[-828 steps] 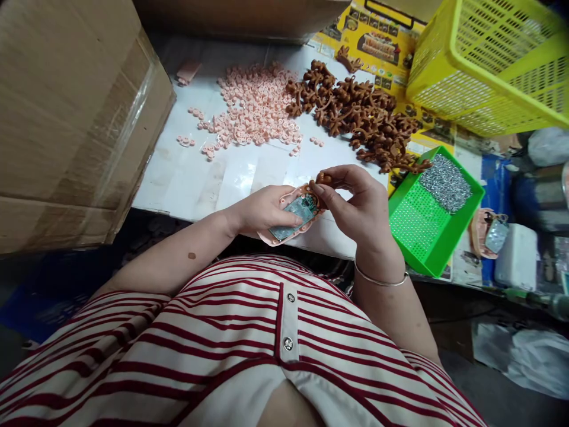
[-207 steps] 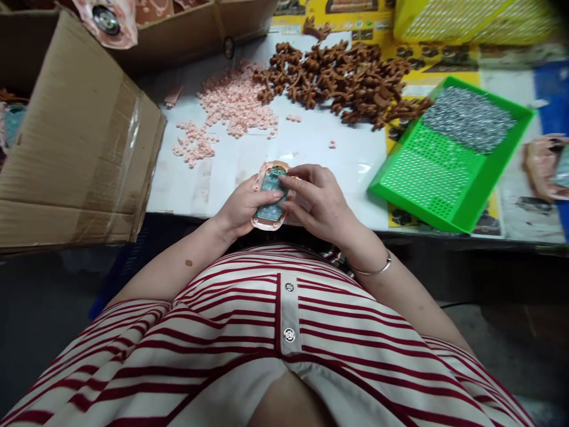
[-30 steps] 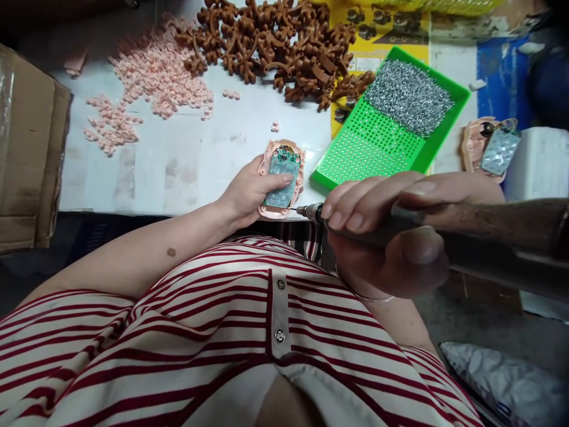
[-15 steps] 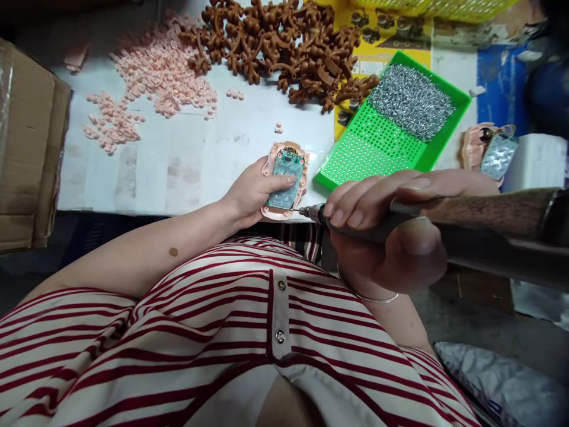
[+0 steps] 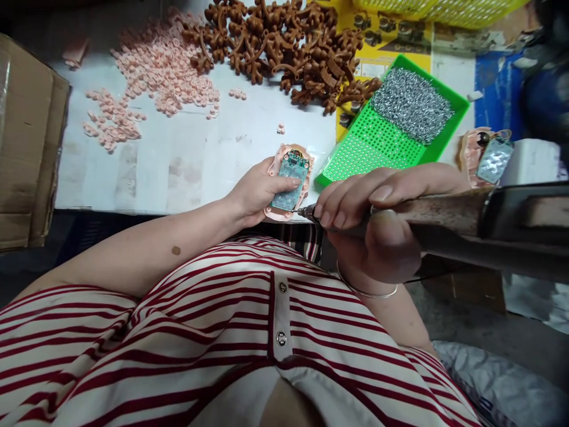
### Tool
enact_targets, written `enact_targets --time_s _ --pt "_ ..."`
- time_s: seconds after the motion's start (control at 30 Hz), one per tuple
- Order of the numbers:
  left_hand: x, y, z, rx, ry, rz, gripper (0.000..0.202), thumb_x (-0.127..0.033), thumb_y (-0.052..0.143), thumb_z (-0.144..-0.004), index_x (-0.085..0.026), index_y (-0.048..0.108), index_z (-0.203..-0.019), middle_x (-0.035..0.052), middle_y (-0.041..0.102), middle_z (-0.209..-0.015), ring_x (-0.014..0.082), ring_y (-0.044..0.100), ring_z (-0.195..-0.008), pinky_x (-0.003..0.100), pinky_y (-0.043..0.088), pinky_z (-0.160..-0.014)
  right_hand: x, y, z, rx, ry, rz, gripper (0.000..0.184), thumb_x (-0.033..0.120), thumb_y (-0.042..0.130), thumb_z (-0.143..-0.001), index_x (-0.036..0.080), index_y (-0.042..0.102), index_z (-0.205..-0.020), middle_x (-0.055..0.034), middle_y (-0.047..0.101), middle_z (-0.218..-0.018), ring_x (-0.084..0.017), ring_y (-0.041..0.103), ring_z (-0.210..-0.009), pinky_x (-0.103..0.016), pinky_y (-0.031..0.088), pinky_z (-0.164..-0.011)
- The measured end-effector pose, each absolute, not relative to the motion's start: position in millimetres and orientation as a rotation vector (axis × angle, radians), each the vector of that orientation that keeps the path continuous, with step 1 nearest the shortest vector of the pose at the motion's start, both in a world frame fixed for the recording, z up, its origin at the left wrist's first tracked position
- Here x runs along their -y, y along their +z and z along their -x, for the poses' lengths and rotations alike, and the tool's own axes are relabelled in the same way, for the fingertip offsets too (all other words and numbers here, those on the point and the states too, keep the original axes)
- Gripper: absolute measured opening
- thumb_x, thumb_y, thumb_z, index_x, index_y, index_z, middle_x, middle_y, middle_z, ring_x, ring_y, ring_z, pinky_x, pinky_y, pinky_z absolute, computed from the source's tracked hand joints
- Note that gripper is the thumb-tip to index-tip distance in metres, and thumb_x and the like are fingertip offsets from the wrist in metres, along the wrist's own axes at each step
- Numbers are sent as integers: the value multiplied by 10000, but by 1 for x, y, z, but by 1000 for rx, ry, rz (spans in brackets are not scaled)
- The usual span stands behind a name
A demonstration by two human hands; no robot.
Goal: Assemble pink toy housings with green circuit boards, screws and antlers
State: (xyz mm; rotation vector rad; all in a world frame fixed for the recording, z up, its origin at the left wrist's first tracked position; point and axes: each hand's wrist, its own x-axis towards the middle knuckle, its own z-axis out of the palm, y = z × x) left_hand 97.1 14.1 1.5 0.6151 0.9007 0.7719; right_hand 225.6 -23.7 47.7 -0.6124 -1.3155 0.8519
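Note:
My left hand (image 5: 254, 191) grips a pink plastic shell (image 5: 290, 181) with a green circuit board in it, pressed against the near edge of the white table (image 5: 186, 166), thumb lying on the board. My right hand (image 5: 377, 222) is wrapped around a powered screwdriver (image 5: 448, 222) that reaches in from the right. Its bit tip touches the lower right corner of the board.
Pink small parts (image 5: 155, 71) and brown plastic pieces (image 5: 288, 44) are heaped at the back of the table. A green tray (image 5: 355, 157) holds a pile of silver screws (image 5: 411, 104). Another pink shell with a board (image 5: 482, 155) lies right. A cardboard box (image 5: 26, 136) stands left.
The pink shell and my left hand have shifted slightly right and down. The screwdriver has stayed with its tip at the board's lower corner, and its handle sits lower in view.

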Motion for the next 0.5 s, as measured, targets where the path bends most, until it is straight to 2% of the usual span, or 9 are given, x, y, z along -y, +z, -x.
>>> enact_targets --time_s 0.17,0.3,0.4,0.5 --pt "-15 1 -98 -895 769 -604 336 -141 748 -640 -137 604 -943 15 649 -778 166 627 -710 328 520 -751 21 42 -228 1364 827 580 108 344 677 -877 311 574 -873 86 455 -571 -113 476 -391 -270 449 -373" --pt "-14 -3 -99 -880 804 -612 336 -143 744 -632 -139 596 -934 22 653 -785 167 628 -701 352 521 -768 28 53 -229 1320 777 648 104 382 721 -848 317 656 -896 70 491 -572 -134 525 -433 -291 482 -397" --pt "-12 -4 -96 -824 782 -619 316 -144 729 -655 -136 597 -942 36 652 -781 158 616 -670 357 510 -750 40 64 -235 1184 659 702 181 407 757 -825 295 744 -968 53 555 -614 -127 544 -473 -302 520 -451" --pt "-10 -1 -83 -738 754 -634 393 -154 741 -669 -145 592 -1032 43 659 -788 158 615 -665 326 494 -688 51 64 -248 1091 452 790 264 421 766 -788 280 781 -1010 36 601 -670 -119 534 -483 -299 517 -438"
